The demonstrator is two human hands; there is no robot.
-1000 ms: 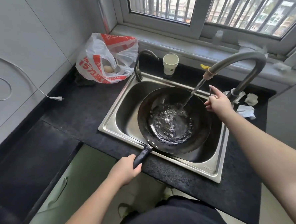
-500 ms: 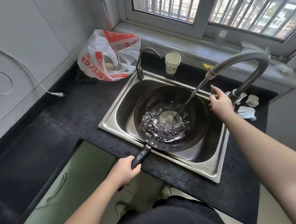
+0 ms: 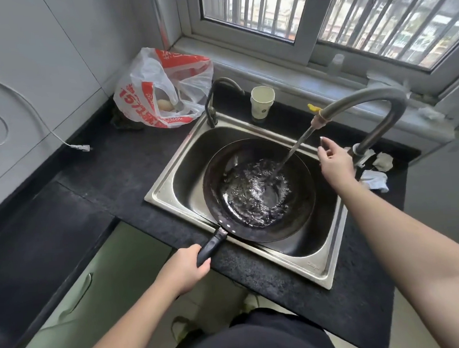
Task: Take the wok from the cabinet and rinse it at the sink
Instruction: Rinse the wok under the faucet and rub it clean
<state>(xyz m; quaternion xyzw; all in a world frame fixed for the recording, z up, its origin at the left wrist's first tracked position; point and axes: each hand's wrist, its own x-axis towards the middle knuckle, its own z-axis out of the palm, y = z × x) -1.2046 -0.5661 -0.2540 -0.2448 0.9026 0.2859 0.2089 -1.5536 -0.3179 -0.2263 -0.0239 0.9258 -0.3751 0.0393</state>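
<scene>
A black wok (image 3: 300, 212) lies in the steel sink (image 3: 167, 188) with water pooling and bubbling in its bowl. My left hand (image 3: 186, 270) grips the wok's black handle at the sink's front edge. A stream of water runs from the grey arched faucet (image 3: 374, 97) into the wok. My right hand (image 3: 335, 162) hovers just left of the faucet's base, fingers loosely curled and holding nothing.
A red and white plastic bag (image 3: 161, 89) with an egg sits at the back left of the black counter (image 3: 115, 164). A paper cup (image 3: 262, 102) and a small second tap (image 3: 213, 102) stand behind the sink. Crumpled tissues (image 3: 376, 175) lie right of the faucet. A white plug (image 3: 83, 147) lies on the counter.
My right hand has come off the faucet lever and moved slightly left, its fingers loosening. Water keeps filling the wok. My left hand keeps its grip on the handle.
</scene>
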